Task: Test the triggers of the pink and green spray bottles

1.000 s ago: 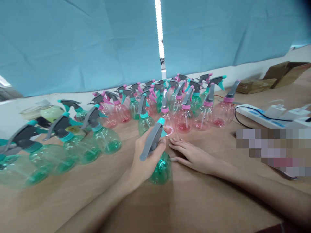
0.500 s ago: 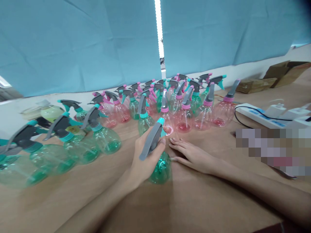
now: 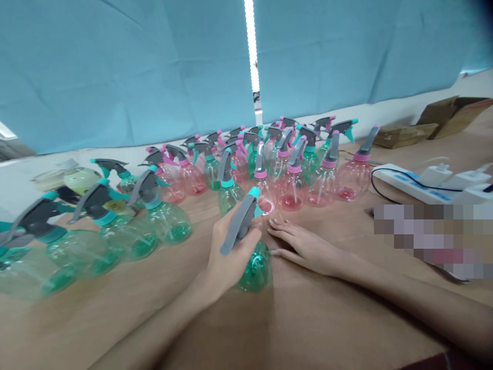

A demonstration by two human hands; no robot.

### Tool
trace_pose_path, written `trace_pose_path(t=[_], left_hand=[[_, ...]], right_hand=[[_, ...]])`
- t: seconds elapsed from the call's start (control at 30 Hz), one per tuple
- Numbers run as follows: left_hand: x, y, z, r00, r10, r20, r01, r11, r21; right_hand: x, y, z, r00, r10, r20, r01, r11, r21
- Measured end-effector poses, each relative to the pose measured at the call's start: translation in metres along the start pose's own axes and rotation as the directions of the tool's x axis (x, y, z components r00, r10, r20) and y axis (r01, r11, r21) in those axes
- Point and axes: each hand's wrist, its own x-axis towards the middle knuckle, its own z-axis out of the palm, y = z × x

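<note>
My left hand (image 3: pixel 230 249) is wrapped round the neck of a green spray bottle (image 3: pixel 254 270) with a grey and teal trigger head. The bottle stands near the middle of the brown table (image 3: pixel 308 329); its neck is hidden by my fingers. To its right, my right hand (image 3: pixel 304 244) lies flat on the table, fingers stretched out towards the bottle and holding nothing. Just beyond my hands are another green spray bottle (image 3: pixel 230 197) and a pink spray bottle (image 3: pixel 291 194). On the left, a green spray bottle (image 3: pixel 169 223) leads a slanting row of similar ones.
Several more pink and green spray bottles crowd the back, against the wall below a blue curtain (image 3: pixel 154 72). At right lie a white power strip (image 3: pixel 408 185) with plugs and a black cable, and a blurred-out flat item (image 3: pixel 431 236). Cardboard boxes (image 3: pixel 442 121) stand at the back right.
</note>
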Motion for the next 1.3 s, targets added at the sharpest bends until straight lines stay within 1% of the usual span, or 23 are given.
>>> trace_pose_path(t=[0.3, 0.57, 0.87, 1.0, 1.3], left_hand=[[-0.001, 0.0, 0.001, 1.0, -0.017, -0.001, 0.017, 1.0, -0.015], [0.0, 0.002, 0.001, 1.0, -0.017, -0.007, 0.017, 1.0, -0.015], [0.002, 0.009, -0.001, 1.0, -0.015, 0.005, 0.015, 1.0, 0.006], [0.004, 0.011, -0.003, 1.0, 0.005, 0.025, -0.007, 0.998, 0.054], [0.004, 0.009, -0.005, 0.999, 0.027, 0.024, -0.029, 0.996, 0.081]], right_hand=[[-0.001, 0.002, 0.002, 0.999, -0.004, -0.037, 0.005, 0.999, 0.048], [-0.001, 0.002, 0.002, 0.999, -0.004, -0.038, 0.006, 0.998, 0.057], [-0.001, 0.002, 0.002, 1.0, -0.001, -0.029, 0.002, 0.999, 0.039], [-0.001, 0.004, 0.004, 0.999, -0.013, -0.052, 0.016, 0.998, 0.055], [-0.001, 0.002, 0.002, 0.999, -0.01, -0.045, 0.011, 0.999, 0.043]])
